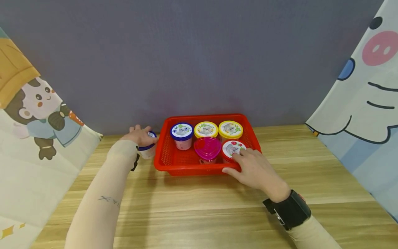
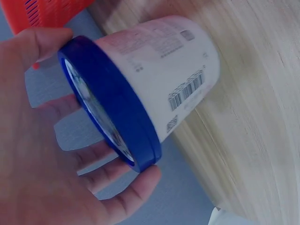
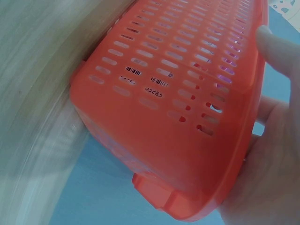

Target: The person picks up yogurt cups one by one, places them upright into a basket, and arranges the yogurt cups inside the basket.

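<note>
On the table left of the red basket [image 1: 161, 152], my left hand [image 1: 140, 136] grips a tub [image 2: 164, 70] by its blue lid [image 2: 117, 103]. Thumb and fingers spread around the lid's rim. The tub's white side shows a barcode. My right hand [image 1: 253, 169] lies over the basket's front right corner. Its fingers reach inside, one touching the lid of a red-lidded tub [image 1: 229, 148], while the thumb lies along the front rim. In the right wrist view the basket wall hides part of the right hand's [image 3: 276, 136] fingers.
Inside the basket stand another blue-lidded tub [image 1: 182, 140], two yellow-lidded tubs [image 1: 206, 129] and a tub with a magenta lid [image 1: 207, 148]. A grey wall [image 1: 199, 69] rises behind. Printed cloths [image 1: 40, 138] hang at both sides of the wooden table [image 1: 199, 211].
</note>
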Demonstrator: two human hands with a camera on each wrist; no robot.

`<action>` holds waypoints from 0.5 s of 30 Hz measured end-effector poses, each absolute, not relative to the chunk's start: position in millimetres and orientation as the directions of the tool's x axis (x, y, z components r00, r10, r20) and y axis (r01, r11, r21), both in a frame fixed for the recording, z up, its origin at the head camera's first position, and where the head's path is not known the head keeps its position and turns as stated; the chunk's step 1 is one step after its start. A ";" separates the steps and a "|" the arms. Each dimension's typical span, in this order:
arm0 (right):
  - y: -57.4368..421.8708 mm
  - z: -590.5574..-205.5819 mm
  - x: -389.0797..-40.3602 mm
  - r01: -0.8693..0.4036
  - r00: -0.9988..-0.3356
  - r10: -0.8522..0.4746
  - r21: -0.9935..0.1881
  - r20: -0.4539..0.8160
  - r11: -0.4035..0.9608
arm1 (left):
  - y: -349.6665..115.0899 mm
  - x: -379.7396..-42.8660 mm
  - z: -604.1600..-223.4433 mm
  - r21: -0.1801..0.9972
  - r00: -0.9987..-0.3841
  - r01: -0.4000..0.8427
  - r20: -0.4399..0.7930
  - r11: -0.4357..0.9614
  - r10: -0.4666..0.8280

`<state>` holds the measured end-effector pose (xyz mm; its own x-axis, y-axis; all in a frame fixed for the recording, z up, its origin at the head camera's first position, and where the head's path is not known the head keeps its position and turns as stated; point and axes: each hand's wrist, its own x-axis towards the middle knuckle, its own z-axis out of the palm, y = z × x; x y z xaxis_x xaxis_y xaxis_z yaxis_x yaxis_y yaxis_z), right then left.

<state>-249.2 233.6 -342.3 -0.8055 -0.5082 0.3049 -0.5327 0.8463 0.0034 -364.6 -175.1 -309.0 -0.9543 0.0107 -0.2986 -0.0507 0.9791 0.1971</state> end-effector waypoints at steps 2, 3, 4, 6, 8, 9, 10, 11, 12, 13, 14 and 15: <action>233.3 -342.5 -249.5 -0.532 -0.806 -0.508 0.003 0.303 0.847 | -176.2 -364.8 -309.0 0.205 -0.952 -0.053 -0.306 0.977 0.012; 233.3 -342.5 -249.6 -0.531 -0.807 -0.507 0.003 0.302 0.847 | -176.8 -364.5 -309.1 0.206 -0.951 -0.055 -0.307 0.977 0.012; 233.2 -342.5 -249.7 -0.531 -0.808 -0.507 0.003 0.301 0.847 | -177.8 -364.4 -309.7 0.208 -0.951 -0.058 -0.309 0.976 0.009; 233.1 -342.6 -249.9 -0.530 -0.809 -0.506 0.001 0.300 0.848 | -179.6 -363.8 -311.5 0.211 -0.951 -0.062 -0.308 0.976 0.006; 232.9 -342.5 -249.9 -0.531 -0.809 -0.506 -0.001 0.299 0.848 | -181.3 -362.9 -313.3 0.206 -0.954 -0.058 -0.299 0.977 0.006; 232.9 -342.4 -249.9 -0.530 -0.809 -0.506 -0.002 0.298 0.848 | -181.7 -362.1 -313.8 0.204 -0.957 -0.055 -0.292 0.977 0.007; 232.8 -342.4 -249.8 -0.530 -0.810 -0.505 -0.003 0.297 0.848 | -182.0 -361.4 -314.4 0.203 -0.959 -0.052 -0.285 0.978 0.009; 232.8 -342.4 -249.8 -0.529 -0.812 -0.504 -0.005 0.295 0.849 | -182.1 -360.7 -314.8 0.201 -0.960 -0.049 -0.279 0.978 0.010; 232.8 -342.4 -249.8 -0.528 -0.813 -0.503 -0.007 0.293 0.849 | -182.1 -359.9 -314.6 0.197 -0.963 -0.043 -0.271 0.980 0.013; 232.8 -342.4 -249.7 -0.527 -0.815 -0.502 -0.009 0.291 0.850 | -182.2 -359.5 -314.6 0.192 -0.965 -0.037 -0.263 0.981 0.015; 232.8 -342.4 -249.6 -0.525 -0.816 -0.500 -0.011 0.290 0.851 | -182.4 -359.1 -314.4 0.189 -0.966 -0.034 -0.257 0.981 0.016; 232.8 -342.5 -249.6 -0.524 -0.817 -0.499 -0.012 0.288 0.852 | -182.2 -358.5 -313.9 0.186 -0.968 -0.030 -0.251 0.982 0.017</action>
<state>-249.6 232.8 -342.5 -0.8174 -0.4991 0.2879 -0.5241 0.8516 -0.0117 -358.5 -182.2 -313.9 -0.9679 0.0174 -0.2508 -0.0304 0.9822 0.1856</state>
